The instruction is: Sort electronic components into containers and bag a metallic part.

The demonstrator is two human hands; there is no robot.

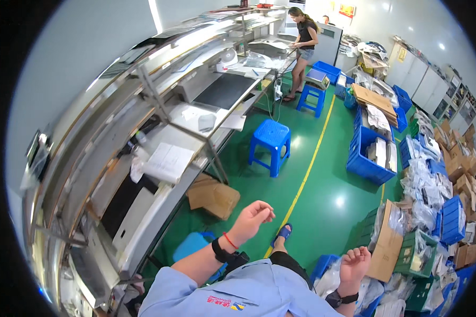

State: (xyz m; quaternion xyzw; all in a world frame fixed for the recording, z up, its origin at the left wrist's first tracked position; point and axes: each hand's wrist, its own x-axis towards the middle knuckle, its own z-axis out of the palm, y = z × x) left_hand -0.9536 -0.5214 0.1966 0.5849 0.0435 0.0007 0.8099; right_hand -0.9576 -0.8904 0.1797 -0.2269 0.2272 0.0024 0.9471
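My left hand (253,221) is held in front of me above the green floor, its fingers curled in and nothing seen in them. A red string and a black band circle that wrist. Out to the right, my right hand (355,266) is raised with its fingers bent toward the palm, and it also shows nothing held. A black watch strap is on the right wrist. Neither hand touches anything. Below and left of my left hand is a light blue stool (193,247); a brown cardboard box (386,242) stands just beyond my right hand.
A long workbench with shelves (188,124) runs along the left, with papers (169,160) on it. Ahead stands a blue stool (270,138). Blue crates (369,165) and bagged goods line the right. A person (305,45) stands at the bench's far end. A yellow line (311,166) marks the floor.
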